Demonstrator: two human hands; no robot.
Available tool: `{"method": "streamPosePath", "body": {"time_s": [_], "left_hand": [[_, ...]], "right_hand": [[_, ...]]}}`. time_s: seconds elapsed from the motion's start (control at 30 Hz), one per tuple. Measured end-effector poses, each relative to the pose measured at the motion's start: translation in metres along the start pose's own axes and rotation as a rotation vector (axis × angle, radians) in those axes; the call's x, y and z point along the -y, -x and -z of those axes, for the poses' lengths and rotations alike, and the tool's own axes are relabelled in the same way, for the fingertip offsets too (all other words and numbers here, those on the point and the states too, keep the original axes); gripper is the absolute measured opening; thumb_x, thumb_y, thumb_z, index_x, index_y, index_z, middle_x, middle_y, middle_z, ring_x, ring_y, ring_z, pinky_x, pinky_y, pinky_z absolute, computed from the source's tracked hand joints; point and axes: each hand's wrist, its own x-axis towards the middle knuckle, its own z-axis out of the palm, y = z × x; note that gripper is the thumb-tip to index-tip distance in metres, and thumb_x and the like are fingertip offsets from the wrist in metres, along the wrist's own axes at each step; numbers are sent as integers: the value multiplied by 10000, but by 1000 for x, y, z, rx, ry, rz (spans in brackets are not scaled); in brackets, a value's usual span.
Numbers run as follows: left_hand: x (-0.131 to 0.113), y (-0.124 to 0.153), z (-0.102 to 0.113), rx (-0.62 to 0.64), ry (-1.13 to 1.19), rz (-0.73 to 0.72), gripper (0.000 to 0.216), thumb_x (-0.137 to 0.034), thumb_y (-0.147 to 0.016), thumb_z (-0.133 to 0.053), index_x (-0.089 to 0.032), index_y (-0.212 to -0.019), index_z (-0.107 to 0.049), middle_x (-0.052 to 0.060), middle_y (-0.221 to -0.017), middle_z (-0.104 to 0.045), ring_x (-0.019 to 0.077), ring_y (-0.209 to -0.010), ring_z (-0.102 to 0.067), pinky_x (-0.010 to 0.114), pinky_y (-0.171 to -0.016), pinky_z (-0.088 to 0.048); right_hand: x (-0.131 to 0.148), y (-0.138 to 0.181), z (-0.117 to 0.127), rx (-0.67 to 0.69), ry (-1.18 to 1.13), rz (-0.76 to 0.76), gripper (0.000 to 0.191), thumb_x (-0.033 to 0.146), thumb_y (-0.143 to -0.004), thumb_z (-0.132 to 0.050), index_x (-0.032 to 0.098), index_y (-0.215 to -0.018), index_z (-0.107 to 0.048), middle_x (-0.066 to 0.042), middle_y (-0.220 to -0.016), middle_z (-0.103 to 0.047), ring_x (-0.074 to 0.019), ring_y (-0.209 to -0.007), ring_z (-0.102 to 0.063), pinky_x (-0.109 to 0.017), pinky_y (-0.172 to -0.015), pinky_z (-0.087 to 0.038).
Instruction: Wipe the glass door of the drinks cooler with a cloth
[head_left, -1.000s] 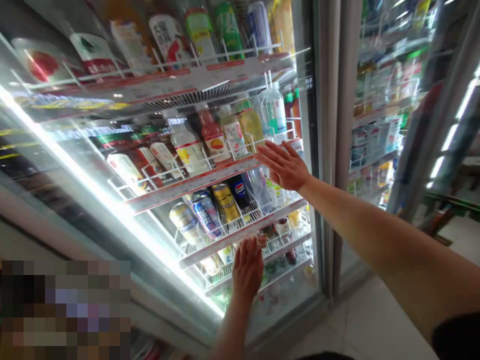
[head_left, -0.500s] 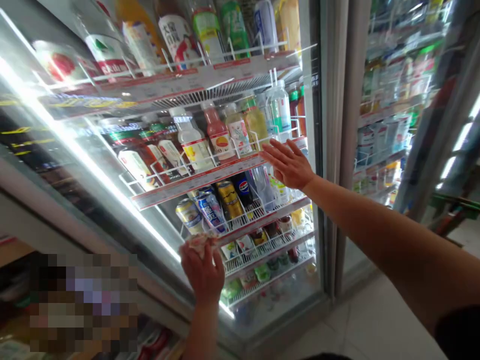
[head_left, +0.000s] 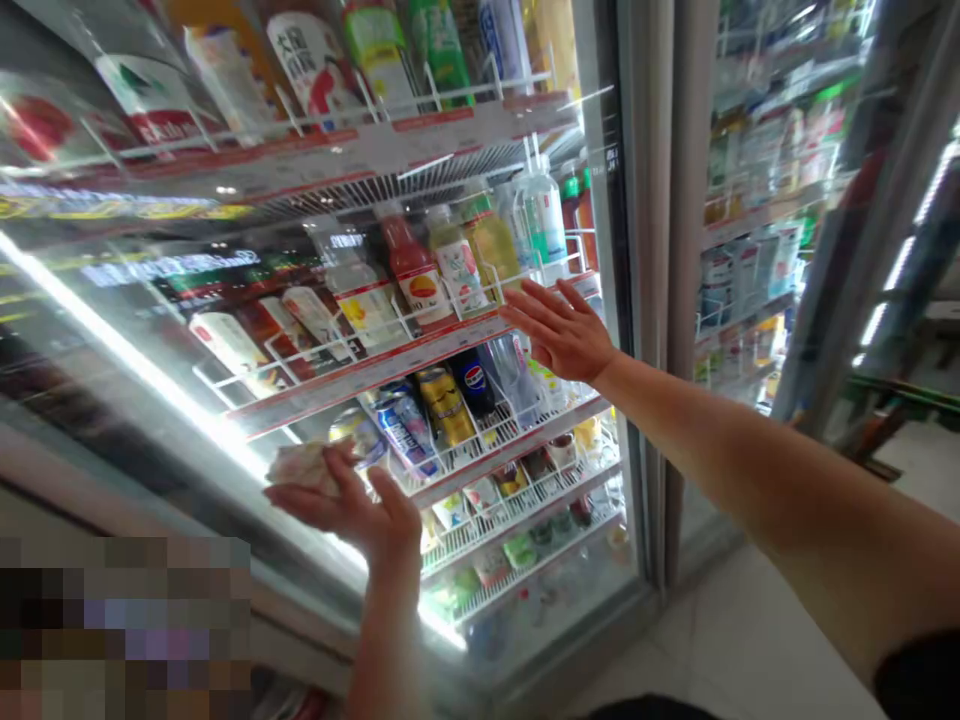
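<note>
I see the left hand (head_left: 352,510) pressing a crumpled cloth (head_left: 304,466) to the glass door (head_left: 187,400), fingers spread; the right hand (head_left: 559,330) lies flat and open on it. Cloth looks soft, light; bunch it in the palm.

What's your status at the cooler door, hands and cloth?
Left hand pressing crumpled cloth to glass door, fingers spread. Right hand flat on same glass, empty. Nothing between hands and glass.
</note>
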Motion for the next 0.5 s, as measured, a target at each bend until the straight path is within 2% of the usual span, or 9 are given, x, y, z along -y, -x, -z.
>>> {"method": "streamPosePath", "body": {"time_s": [0.17,0.27,0.4,0.5], "left_hand": [[-22,0,-14,-2,-10,-147,679,-319,-974,-518,-148,-1603,-328,169,-1720,108,415,-1581,84,653,-1259,-1],[-41,2,-21,10,4,-219,640,-276,-966,-535,-158,-1578,-388,149,-1728,72,402,-1588,50,641,-1269,-31],[-70,17,-32,70,54,-322,561,-216,-938,-596,-189,-1494,-522,123,-1733,-62,379,-1595,-37,617,-1280,-116],[-86,38,-40,130,102,-412,535,-166,-906,-639,-197,-1438,-585,127,-1713,-170,375,-1591,-92,606,-1284,-161]], "right_hand": [[-1,0,0,5,6,-1,794,175,-1014,-387,392,-1621,76,83,-1652,-373,-193,-1537,-339,-463,-1313,-206],[-2,0,0,15,0,-1,803,177,-1010,-401,394,-1622,70,85,-1656,-364,-201,-1540,-335,-465,-1314,-201],[-3,1,0,25,-6,1,797,187,-1008,-405,390,-1626,55,80,-1663,-353,-211,-1544,-325,-464,-1316,-189],[-3,1,1,87,2,-17,810,205,-1008,-412,409,-1615,83,96,-1673,-321,-224,-1547,-318,-473,-1318,-188]]}}
